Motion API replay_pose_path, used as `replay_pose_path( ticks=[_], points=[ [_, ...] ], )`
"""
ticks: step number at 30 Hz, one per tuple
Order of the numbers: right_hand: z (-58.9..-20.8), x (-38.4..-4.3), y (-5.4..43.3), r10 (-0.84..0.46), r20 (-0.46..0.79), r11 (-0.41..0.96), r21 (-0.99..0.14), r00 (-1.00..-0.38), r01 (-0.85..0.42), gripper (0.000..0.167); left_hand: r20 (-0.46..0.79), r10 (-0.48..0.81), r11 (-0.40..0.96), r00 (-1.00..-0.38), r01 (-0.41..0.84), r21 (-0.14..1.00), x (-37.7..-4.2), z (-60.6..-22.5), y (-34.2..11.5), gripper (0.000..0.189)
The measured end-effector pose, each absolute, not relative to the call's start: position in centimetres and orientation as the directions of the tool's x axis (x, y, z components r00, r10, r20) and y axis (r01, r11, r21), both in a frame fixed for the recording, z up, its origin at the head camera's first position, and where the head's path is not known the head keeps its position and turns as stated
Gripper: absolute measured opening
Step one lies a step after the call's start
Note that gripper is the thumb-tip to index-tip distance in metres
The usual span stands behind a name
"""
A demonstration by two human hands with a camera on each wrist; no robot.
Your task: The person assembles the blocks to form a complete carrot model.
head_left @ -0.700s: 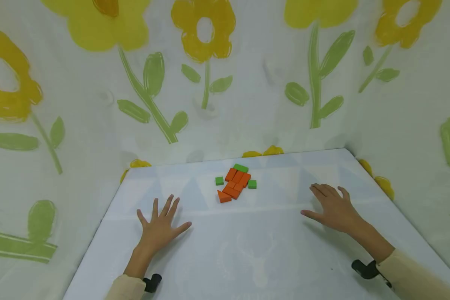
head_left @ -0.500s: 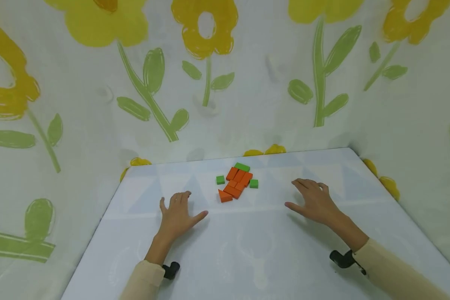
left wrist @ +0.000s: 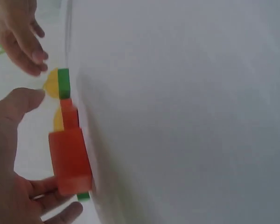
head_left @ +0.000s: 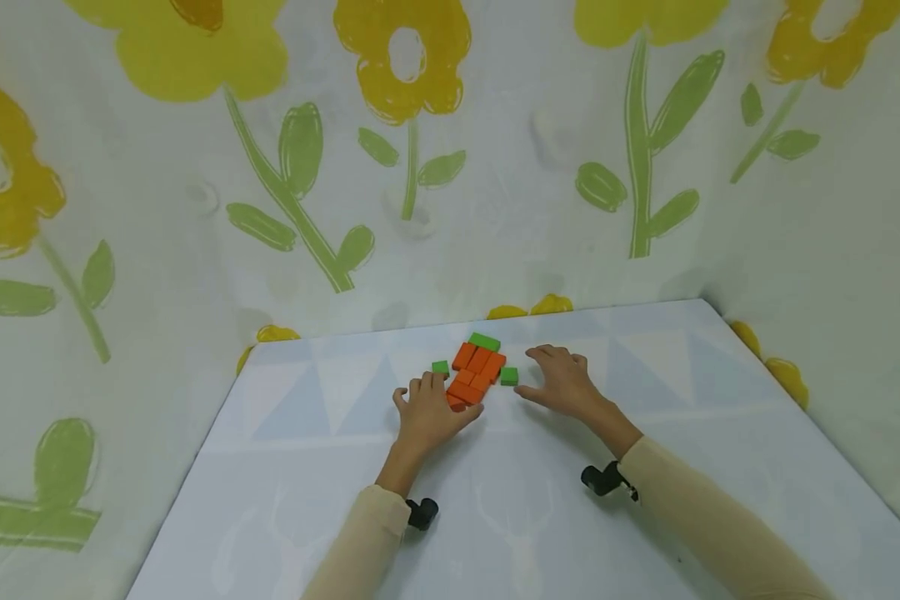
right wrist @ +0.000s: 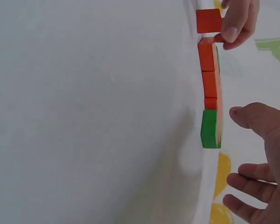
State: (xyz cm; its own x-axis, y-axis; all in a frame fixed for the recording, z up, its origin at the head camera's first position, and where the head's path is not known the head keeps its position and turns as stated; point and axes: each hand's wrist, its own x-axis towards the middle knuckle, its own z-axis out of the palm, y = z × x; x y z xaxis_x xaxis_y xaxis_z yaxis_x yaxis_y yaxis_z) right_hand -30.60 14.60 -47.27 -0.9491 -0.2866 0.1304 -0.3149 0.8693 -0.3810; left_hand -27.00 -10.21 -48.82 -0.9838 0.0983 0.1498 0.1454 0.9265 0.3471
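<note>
Orange and green toy blocks lie grouped flat near the far edge of the table. My left hand (head_left: 426, 417) reaches over the near-left side of the orange blocks (head_left: 480, 363), thumb and fingers spread apart. It mostly hides the orange triangular block (head_left: 456, 402); in the left wrist view this orange block (left wrist: 71, 158) sits between thumb and fingers. One small green block (head_left: 440, 367) shows just beyond the left fingertips. On the other side my right hand (head_left: 566, 385) is close to another small green block (head_left: 509, 377), thumb and fingers apart, holding nothing.
A longer green block (head_left: 485, 342) tops the group at the far side. The white table (head_left: 330, 517) has pale blue triangles printed on it. A flower-printed curtain (head_left: 495, 250) rises behind its far edge and along both sides. Each wrist carries a small black camera (head_left: 422, 513).
Both hands have moved inward and forward to the blocks, the left from the left, the right from the right. The left now covers part of the triangular block. The blocks keep their layout.
</note>
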Motion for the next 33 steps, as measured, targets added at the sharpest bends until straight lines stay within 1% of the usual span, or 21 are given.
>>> replay_pose_path(
  ticks=[4,8,12,14,18,20,24,26,28,33],
  points=[
    [-47.6,-31.9,13.4,-0.294,0.119,0.859,-0.403,-0.948,-0.317,0.071,0.160,0.063,0.943,-0.985,0.111,0.314,-27.7,-49.3,-9.1,0.085],
    [-48.1,-32.6,12.2,-0.290,0.111,0.857,-0.412,-0.951,-0.309,0.070,0.174,0.022,0.947,-0.984,0.077,0.313,-27.7,-49.6,-8.7,0.077],
    [-48.4,-33.1,11.4,-0.273,0.092,0.874,-0.392,-0.958,-0.287,0.070,0.193,-0.004,0.951,-0.981,0.056,0.304,-27.8,-49.7,-8.6,0.066],
    [-48.5,-33.2,11.2,-0.262,0.083,0.882,-0.384,-0.961,-0.274,0.070,0.222,-0.007,0.954,-0.975,0.060,0.293,-27.7,-49.5,-8.7,0.062],
    [-48.8,-33.6,11.1,-0.252,0.093,0.880,-0.391,-0.963,-0.268,0.067,0.300,-0.013,0.940,-0.954,0.091,0.329,-26.9,-48.5,-9.4,0.057],
    [-49.1,-33.7,10.8,-0.255,0.113,0.874,-0.399,-0.960,-0.279,0.064,0.335,-0.009,0.909,-0.942,0.132,0.396,-26.0,-47.9,-9.9,0.055],
    [-49.4,-33.9,10.5,-0.263,0.126,0.864,-0.410,-0.957,-0.292,0.061,0.320,0.052,0.795,-0.946,0.234,0.560,-24.0,-47.0,-10.8,0.054],
    [-49.4,-34.0,10.4,-0.265,0.112,0.866,-0.409,-0.958,-0.287,0.063,0.286,0.105,0.747,-0.953,0.265,0.610,-23.1,-46.9,-11.3,0.055],
    [-49.5,-34.3,10.4,-0.263,0.099,0.868,-0.410,-0.960,-0.280,0.066,0.256,0.167,0.723,-0.952,0.295,0.624,-22.4,-47.3,-12.0,0.057],
    [-50.0,-34.9,10.3,-0.257,0.098,0.863,-0.425,-0.961,-0.274,0.069,0.221,0.287,0.699,-0.932,0.361,0.617,-21.4,-48.3,-13.5,0.059]
  ],
)
